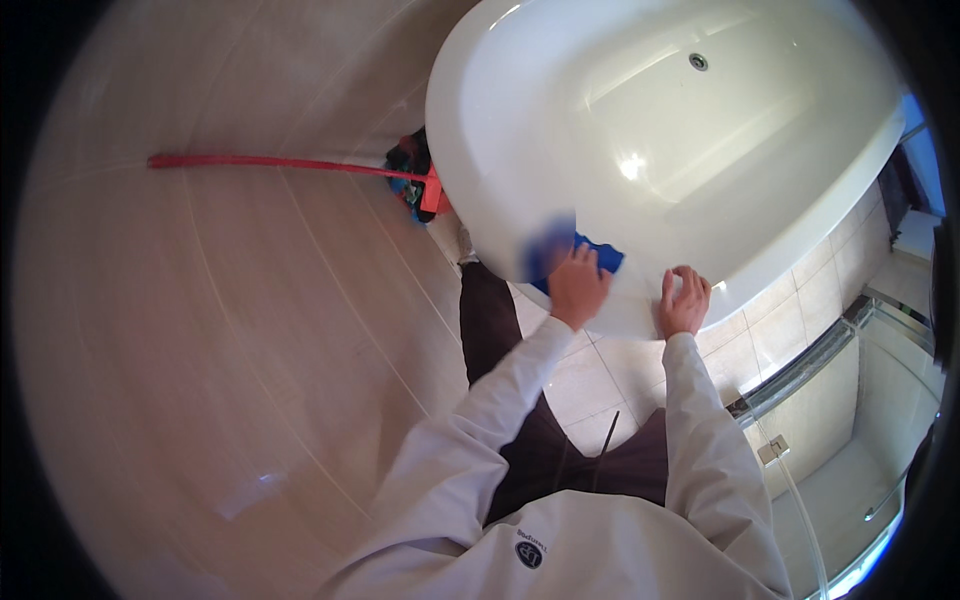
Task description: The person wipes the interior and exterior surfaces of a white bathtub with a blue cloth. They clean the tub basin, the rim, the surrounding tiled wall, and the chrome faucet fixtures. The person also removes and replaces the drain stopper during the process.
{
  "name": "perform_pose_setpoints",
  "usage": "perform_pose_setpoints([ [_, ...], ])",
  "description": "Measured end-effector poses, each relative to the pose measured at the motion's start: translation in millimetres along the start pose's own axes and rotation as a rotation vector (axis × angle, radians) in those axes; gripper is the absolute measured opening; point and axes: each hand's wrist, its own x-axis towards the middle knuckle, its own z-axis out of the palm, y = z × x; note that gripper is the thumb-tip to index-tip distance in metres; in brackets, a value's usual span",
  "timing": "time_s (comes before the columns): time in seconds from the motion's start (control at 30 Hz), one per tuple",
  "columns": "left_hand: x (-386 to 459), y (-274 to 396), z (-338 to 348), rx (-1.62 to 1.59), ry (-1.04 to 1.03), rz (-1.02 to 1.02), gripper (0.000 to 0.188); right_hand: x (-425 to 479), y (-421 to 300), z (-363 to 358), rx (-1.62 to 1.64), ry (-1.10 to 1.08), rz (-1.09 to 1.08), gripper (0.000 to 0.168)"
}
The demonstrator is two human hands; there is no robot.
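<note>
A white bathtub [480, 150] with a metal drain [698, 61] at its far end fills the upper part of the view. My left hand [580, 291] holds a blue cloth [601, 255] against the tub's near rim, at the left; a patch just left of the fingers is blurred. On the same rim, further right, rests my right hand [684, 300], its fingers curled over the edge, apart, with nothing in them.
A red pole [277, 161] leans along the tiled wall at the left, its end by a dark, colourful bundle [409, 176] beside the tub. Floor tiles [589, 375] lie below the rim. A glass shower enclosure with a metal frame [806, 367] stands at the right.
</note>
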Motion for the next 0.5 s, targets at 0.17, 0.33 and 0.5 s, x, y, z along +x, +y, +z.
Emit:
perform_pose_setpoints([
  [0.17, 85.8, -132.1, -58.0, 0.16, 0.015, 0.23, 0.043, 0.5, 5.0, 6.1, -0.023, -0.039, 0.031, 0.013],
  [0.33, 191.0, -216.1, -123.2, 0.325, 0.194, 0.372, 0.048, -2.2, 9.4, 9.8, -0.047, -0.08, -0.003, 0.018],
  [0.5, 236.4, -204.2, -119.1, 0.368, 0.37, 0.008, 0.059, -3.1, 13.1, 10.3, 0.005, -0.052, -0.035, 0.019],
])
